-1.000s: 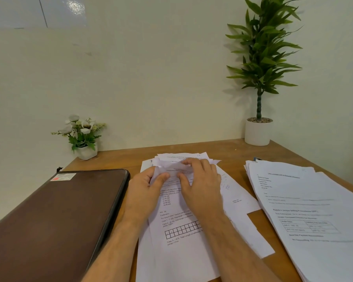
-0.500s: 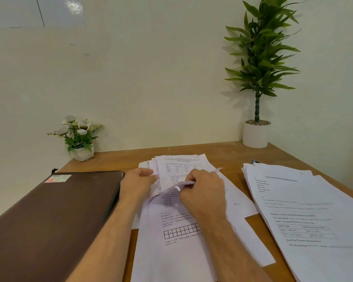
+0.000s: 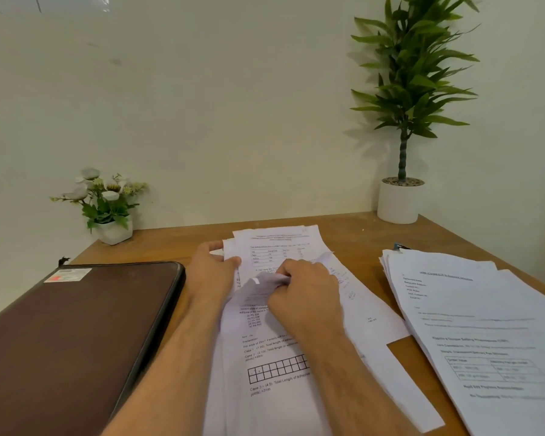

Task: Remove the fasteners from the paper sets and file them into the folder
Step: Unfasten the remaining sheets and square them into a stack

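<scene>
Paper set [image 3: 277, 366] at frame centre: left hand [image 3: 210, 275] should pin its upper-left edge while right hand [image 3: 302, 297], pinching the folded-back top sheet [image 3: 258, 286], peels gently to avoid tearing.

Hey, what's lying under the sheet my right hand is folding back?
Under the folded sheet pinched by the right hand lies another printed page with text and a grid. The left hand holds the stack's edge. Any fastener is hidden by the fingers.

Left hand [image 3: 210, 272] pins the paper set [image 3: 274, 357]; right hand [image 3: 302, 297] pinches its folded-back top sheet, fastener perhaps hidden.
</scene>
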